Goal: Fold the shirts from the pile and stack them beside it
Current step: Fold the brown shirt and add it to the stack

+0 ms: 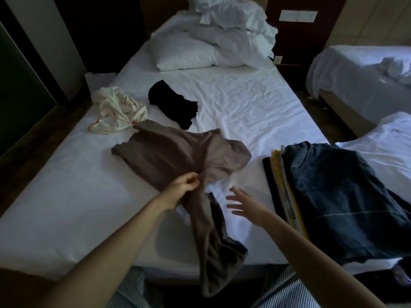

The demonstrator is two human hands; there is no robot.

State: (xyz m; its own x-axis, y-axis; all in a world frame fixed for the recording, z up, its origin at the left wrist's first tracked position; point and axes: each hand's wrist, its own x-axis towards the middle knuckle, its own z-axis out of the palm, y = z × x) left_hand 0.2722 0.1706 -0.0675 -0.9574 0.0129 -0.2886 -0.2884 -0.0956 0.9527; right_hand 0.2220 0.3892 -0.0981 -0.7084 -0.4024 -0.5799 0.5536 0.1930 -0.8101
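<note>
While left hand [181, 188] pinches taupe shirt [175, 152] mid-fabric, right hand [243, 204] hovers beside it, fingers spread, holding nothing. Shirt sprawled across white bed sheet [244, 103], tail over near edge. Rightward, folded stack [333, 196]; beyond, cream shirt [117, 112], black garment [173, 103].

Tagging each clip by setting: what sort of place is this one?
Probably a hotel room: a white-sheeted bed with a pillow, a second white bed beside it, and a switch plate on the wall.
</note>
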